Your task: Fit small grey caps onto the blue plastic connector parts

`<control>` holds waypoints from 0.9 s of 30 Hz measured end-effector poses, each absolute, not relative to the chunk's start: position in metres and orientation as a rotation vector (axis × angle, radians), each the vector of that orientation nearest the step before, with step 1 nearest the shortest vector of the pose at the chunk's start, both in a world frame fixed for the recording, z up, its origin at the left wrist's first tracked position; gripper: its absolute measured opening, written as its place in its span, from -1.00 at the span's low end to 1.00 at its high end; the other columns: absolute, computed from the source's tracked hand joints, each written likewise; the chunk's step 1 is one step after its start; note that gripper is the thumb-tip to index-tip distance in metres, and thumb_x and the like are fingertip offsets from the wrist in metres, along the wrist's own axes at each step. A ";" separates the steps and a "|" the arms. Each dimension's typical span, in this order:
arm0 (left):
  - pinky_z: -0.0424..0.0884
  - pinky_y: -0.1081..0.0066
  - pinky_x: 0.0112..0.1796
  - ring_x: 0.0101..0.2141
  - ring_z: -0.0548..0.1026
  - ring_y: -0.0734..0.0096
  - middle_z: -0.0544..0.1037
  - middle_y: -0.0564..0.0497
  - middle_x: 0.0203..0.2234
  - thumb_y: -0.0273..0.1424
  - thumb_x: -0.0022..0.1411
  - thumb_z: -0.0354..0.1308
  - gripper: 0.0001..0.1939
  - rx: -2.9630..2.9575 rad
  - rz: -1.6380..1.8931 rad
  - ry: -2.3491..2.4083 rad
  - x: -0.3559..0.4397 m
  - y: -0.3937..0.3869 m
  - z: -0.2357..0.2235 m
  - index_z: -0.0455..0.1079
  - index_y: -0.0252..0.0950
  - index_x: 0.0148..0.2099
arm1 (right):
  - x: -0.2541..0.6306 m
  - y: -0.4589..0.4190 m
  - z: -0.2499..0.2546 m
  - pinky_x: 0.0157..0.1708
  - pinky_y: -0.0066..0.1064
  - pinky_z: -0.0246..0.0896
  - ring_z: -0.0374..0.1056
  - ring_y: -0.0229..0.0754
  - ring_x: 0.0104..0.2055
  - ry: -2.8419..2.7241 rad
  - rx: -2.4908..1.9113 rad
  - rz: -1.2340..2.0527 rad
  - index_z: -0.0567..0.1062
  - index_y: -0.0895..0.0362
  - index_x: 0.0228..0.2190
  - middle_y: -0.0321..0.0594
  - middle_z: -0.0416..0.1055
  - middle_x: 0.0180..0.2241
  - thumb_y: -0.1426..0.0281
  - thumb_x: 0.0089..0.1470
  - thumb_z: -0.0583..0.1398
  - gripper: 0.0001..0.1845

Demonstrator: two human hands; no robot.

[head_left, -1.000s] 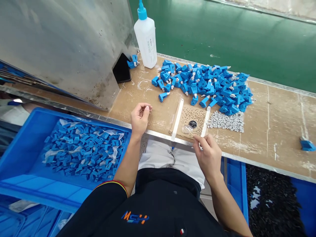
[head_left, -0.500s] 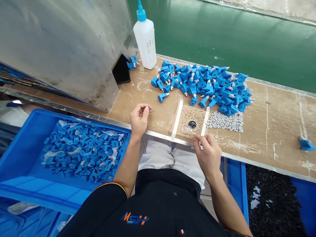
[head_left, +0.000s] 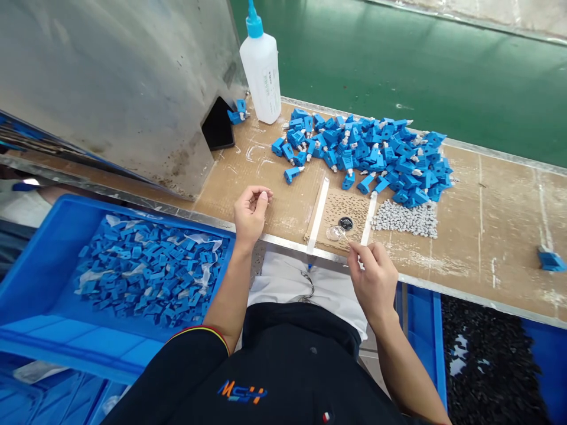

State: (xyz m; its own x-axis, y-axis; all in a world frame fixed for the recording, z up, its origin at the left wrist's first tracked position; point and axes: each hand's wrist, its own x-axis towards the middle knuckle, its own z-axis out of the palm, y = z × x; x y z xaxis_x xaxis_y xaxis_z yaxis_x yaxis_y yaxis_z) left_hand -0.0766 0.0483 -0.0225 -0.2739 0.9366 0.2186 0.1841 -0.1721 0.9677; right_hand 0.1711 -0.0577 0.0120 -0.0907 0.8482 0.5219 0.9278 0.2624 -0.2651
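Note:
My right hand [head_left: 374,277] is closed in a pinch on a thin pale stick [head_left: 346,238]. The stick's far end is at a small clear round dish or lid [head_left: 335,233], which lies against a small round black container [head_left: 345,223]. Both rest on a pitted cardboard pad [head_left: 348,203] edged with white strips. Left of the pad, my left hand [head_left: 251,213] hovers at the bench's front edge with curled fingers and thumb close to the forefinger. Whatever it holds, if anything, is too small to make out.
Blue plastic parts with white tips [head_left: 367,150] are heaped behind the pad. Small grey pieces [head_left: 405,218] lie to its right. A white bottle [head_left: 262,77] stands at the back. Blue parts fill a bin [head_left: 48,283] at left; black pieces [head_left: 491,366] sit low at right.
The stick's tip shifts slightly at the clear dish, and my right hand moves only a little. My left hand stays in place.

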 end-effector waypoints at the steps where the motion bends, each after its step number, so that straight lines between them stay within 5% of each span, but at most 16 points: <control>1: 0.51 0.45 -0.27 -0.35 0.56 0.42 0.60 -0.02 -0.38 -0.19 0.29 0.22 -0.77 1.326 1.505 1.452 -0.077 0.048 -0.022 0.47 -0.26 -0.26 | 0.171 -0.057 0.012 -0.43 -0.43 0.08 0.16 -0.25 -0.46 -1.947 -1.608 -0.176 0.53 0.10 -0.26 -0.31 0.18 -0.49 0.45 0.32 0.10 -0.81; 27: 0.51 0.45 -0.26 -0.35 0.57 0.42 0.60 -0.01 -0.38 -0.20 0.28 0.22 -0.78 1.321 1.503 1.469 -0.076 0.048 -0.023 0.47 -0.25 -0.26 | 0.167 -0.062 0.012 -0.46 -0.43 0.02 0.13 -0.25 -0.45 -1.973 -1.618 -0.104 0.54 0.10 -0.24 -0.31 0.16 -0.48 0.49 0.28 0.10 -0.80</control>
State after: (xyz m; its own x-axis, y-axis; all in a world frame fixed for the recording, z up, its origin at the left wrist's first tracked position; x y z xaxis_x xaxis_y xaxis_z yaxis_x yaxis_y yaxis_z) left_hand -0.0762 0.0484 -0.0230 -0.2831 0.9348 0.2143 0.1930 -0.1634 0.9675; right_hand 0.1666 -0.0622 0.0120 -0.0963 0.8742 0.4758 0.9195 0.2612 -0.2937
